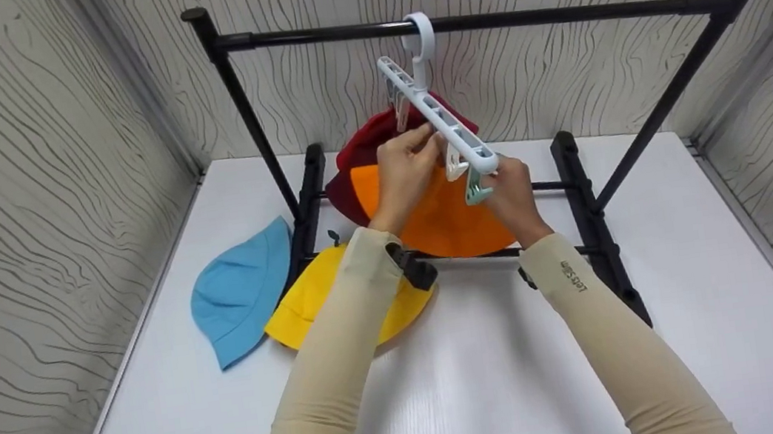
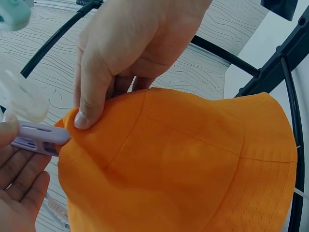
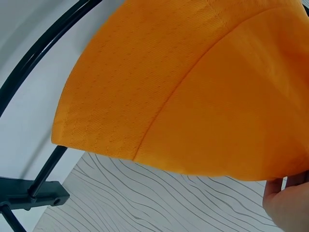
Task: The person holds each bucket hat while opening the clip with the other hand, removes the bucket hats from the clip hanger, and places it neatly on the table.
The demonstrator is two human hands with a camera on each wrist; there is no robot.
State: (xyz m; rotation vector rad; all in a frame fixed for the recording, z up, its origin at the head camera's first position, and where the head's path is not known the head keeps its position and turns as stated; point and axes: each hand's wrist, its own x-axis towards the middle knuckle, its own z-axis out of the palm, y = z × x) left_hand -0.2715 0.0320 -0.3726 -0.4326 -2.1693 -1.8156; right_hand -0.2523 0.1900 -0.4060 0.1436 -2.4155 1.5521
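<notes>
In the head view, my left hand [image 1: 406, 169] is at the orange bucket hat [image 1: 462, 222] below a pale clip hanger [image 1: 445, 120]. The left wrist view shows its thumb and fingers pinching the crown's edge. There my right hand [image 2: 21, 179] pinches a purple clip [image 2: 46, 137], whose tip meets the hat's edge; whether it bites the fabric is hard to see. White and green clips [image 1: 476, 188] hang at the hanger's near end. Behind, a red hat [image 1: 368, 137] is below the hanger's far part. The orange hat fills much of the right wrist view.
The hanger hooks over the top bar [image 1: 554, 14] of a black rack standing on the white table [image 1: 483, 383]. A yellow hat [image 1: 304, 299] and a light blue hat [image 1: 240, 296] lie at the left. Patterned panels [image 1: 9, 244] surround the table.
</notes>
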